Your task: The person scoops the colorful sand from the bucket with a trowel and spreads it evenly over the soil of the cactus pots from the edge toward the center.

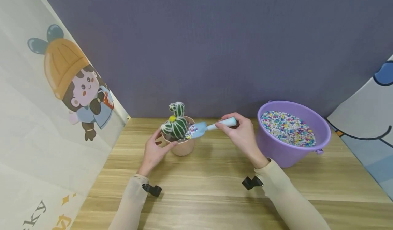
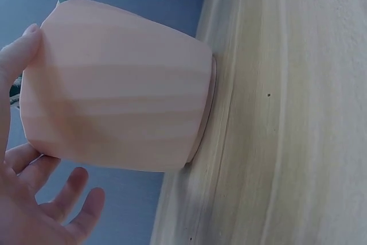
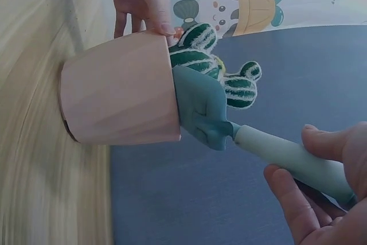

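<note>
A green-and-white cactus (image 1: 178, 128) with a yellow flower stands in a pale pink pot (image 1: 183, 148) on the table. My left hand (image 1: 155, 152) grips the pot near its rim from the left; in the left wrist view the thumb and some fingertips touch its wall. My right hand (image 1: 242, 132) holds a small blue trowel (image 3: 203, 107) by its pale handle (image 3: 292, 156). The trowel's blade lies over the pot's right rim, next to the cactus. Small multicoloured pebbles (image 1: 191, 131) sit on the blade's tip. How many lie inside the pot is hidden.
To the right stands a purple bucket (image 1: 277, 153) filled with multicoloured pebbles (image 1: 288, 129). A dark blue-grey wall (image 1: 215, 52) rises behind the wooden table (image 1: 202, 196). Printed cloth panels border both sides, a cartoon figure (image 1: 76, 83) on the left one.
</note>
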A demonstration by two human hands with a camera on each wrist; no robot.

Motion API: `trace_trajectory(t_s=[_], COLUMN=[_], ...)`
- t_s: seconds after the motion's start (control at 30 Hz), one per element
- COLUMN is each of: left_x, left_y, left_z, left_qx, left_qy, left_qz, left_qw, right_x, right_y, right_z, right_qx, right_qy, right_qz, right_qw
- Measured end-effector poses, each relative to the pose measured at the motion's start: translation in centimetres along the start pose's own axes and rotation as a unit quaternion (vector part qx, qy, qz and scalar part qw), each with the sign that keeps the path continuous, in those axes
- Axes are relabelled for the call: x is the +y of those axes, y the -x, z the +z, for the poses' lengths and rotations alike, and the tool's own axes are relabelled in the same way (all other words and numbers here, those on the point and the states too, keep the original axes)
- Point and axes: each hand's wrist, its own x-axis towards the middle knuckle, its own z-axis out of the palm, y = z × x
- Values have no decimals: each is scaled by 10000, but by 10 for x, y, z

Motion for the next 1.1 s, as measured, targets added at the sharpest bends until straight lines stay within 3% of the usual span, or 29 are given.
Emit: trace_trajectory(t_s=[0.4,0.57,0.7,0.9,1.1], left_x=[8,18,25,23,17], left_y=[5,10,10,3,0], left_z=[5,7,5,-1,-3], left_qx=[190,273,76,-394,-549], left_qy=[-386,-1191,-1669,-1472,-1277], left_qz=[-47,-36,23,356,340], left_qw=[9991,9925,9859,9877,9897], right_x=[-3,-3,-6,-9,-11], right_y=[0,0,0,0,1], right_z=[-4,-5,-5,-3,-1], right_qx=[-69,-80,-57,-103,-44], right_qy=[137,138,139,140,81], right_qz=[-123,-140,-147,-182,-222], right_qw=[9998,9998,9998,9997,9997])
